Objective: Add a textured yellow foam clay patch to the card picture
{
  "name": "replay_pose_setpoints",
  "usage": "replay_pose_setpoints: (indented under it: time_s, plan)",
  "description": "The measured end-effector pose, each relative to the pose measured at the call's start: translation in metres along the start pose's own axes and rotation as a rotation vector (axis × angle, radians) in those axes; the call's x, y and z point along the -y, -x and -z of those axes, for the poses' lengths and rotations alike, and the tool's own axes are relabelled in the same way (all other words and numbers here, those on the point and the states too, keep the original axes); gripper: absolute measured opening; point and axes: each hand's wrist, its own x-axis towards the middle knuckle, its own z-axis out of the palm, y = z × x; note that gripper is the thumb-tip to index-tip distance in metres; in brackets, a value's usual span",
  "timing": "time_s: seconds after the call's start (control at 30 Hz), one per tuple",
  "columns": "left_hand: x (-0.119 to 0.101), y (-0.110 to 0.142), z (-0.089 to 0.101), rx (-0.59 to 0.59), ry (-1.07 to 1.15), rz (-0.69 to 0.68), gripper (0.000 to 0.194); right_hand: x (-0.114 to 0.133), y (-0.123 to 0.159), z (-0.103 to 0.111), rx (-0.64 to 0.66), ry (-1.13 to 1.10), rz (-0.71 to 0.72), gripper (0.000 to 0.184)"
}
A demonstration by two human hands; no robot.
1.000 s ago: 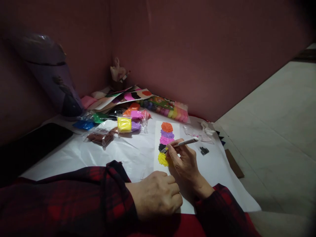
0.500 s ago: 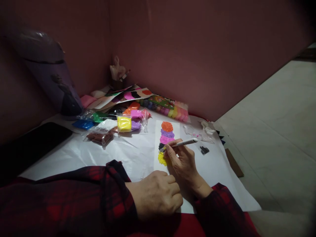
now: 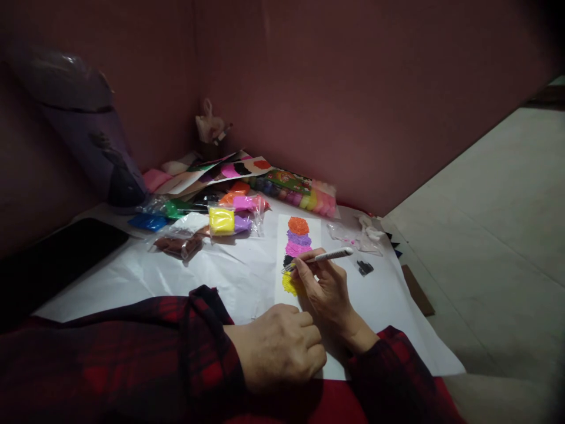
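My right hand [image 3: 326, 288] is closed in a pen grip on a white-handled tool [image 3: 333, 254] with a thin metal tip that looks pronged. That tip touches the upper left edge of a yellow clay patch [image 3: 289, 284] with a rough texture. Above it, black, pink [image 3: 298, 249], purple [image 3: 299, 238] and orange [image 3: 298, 225] patches run up a narrow strip of white paper [image 3: 282, 235]. My fingers partly cover the black and yellow ones. My left hand [image 3: 282, 347] rests curled at the strip's lower end, palm down; the inside of its fist is hidden.
Bagged clay lies to the left, including yellow [image 3: 221, 221], brown [image 3: 179, 245] and blue [image 3: 148, 222]. Behind are finished paper strips [image 3: 238, 171] and a clay pack [image 3: 304, 191]. A dark phone-like slab [image 3: 83, 247] lies left; a small black piece [image 3: 364, 268] lies right.
The tool's tip has shifted slightly left along the top of the yellow patch. My left hand stays in place.
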Motion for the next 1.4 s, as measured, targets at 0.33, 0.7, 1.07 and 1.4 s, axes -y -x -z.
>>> replay_pose_setpoints:
  time_s: [0.33,0.7,1.07,1.4]
  plan:
    - [0.0,-0.001,0.0,0.007,0.001,0.003,0.02,0.0,0.0,0.003,-0.018,0.0,-0.01,0.006]
    - [0.0,-0.002,0.002,0.012,0.009,0.006,0.021,0.001,0.0,0.004,-0.039,0.034,-0.009,0.006]
    - [0.0,-0.001,0.003,0.009,0.013,0.0,0.02,0.0,0.001,0.002,-0.005,0.033,0.001,0.008]
    - [0.0,0.0,0.004,0.093,-0.008,-0.009,0.018,0.002,-0.005,0.027,-0.105,0.149,0.064,0.006]
